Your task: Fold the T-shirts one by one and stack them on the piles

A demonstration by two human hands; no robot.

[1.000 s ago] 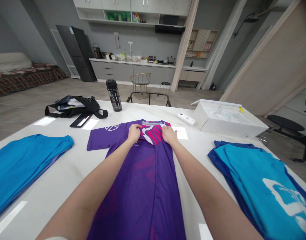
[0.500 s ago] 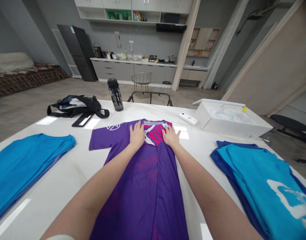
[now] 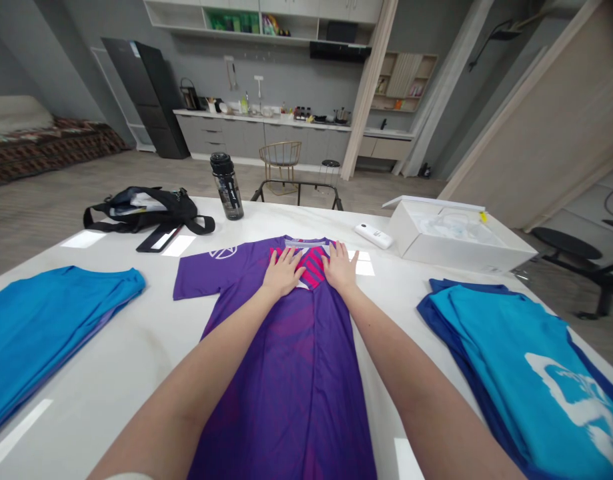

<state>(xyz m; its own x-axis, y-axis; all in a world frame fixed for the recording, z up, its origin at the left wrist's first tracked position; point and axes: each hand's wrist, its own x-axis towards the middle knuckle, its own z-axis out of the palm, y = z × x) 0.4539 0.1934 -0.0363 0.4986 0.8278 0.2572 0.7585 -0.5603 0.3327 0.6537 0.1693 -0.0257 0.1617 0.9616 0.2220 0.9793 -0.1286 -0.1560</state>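
While the purple shirt (image 3: 283,380) lies beneath left hand (image 3: 282,272) and right hand (image 3: 340,269), each grip is spread — palm-down.

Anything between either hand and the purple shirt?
Nothing visible. The left hand and right hand both rest directly on the shirt, at its upper end. The bag, bottle and box sit farther back, apart from it.

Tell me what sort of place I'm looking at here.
Probably a home, or a flat-like room, with an open kitchen: a tall dark fridge, grey cupboards under a counter, and shelves above.
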